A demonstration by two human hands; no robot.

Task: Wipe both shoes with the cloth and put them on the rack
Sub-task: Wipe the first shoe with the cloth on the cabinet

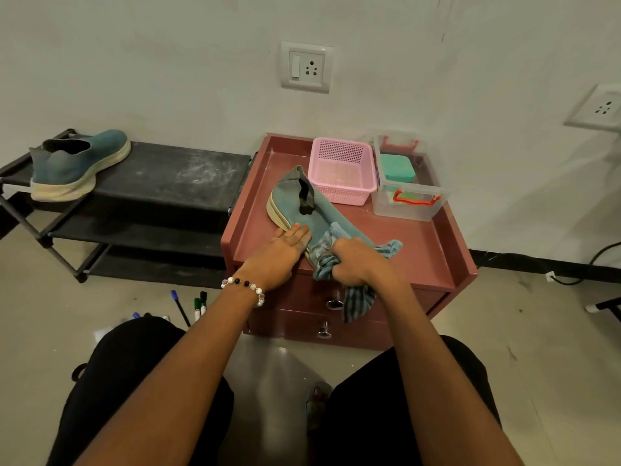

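Shoe, first (302, 205): blue-green, pale sole, lying tilted on its side on the top of the reddish-brown drawer cabinet (420, 243), heel toward the back, toe toward the front edge. The toe end is covered by the cloth and hands.

Shoe, second (77, 164): same colour, standing upright at the left end of the top shelf of the black rack (174, 178), which stands just left of the cabinet against the wall.

Cloth (331, 253): blue striped, bunched over the toe of the first shoe; one end spreads to the right on the cabinet top, another hangs over the front edge in front of the drawers.

Left hand (280, 255): fingers straight and laid flat against the side of the first shoe near its sole, gripping nothing; beaded bracelet (243, 287) on the wrist.

Right hand (358, 262): fingers curled tightly round the bunched cloth, pressing it on the shoe's toe.

Pink basket (341, 171): at the back of the cabinet top, just behind the first shoe.

Clear box (408, 183): in the back right corner, beside the basket, red handles, green item inside.

Markers (198, 306): several on the floor, left of the cabinet's front.
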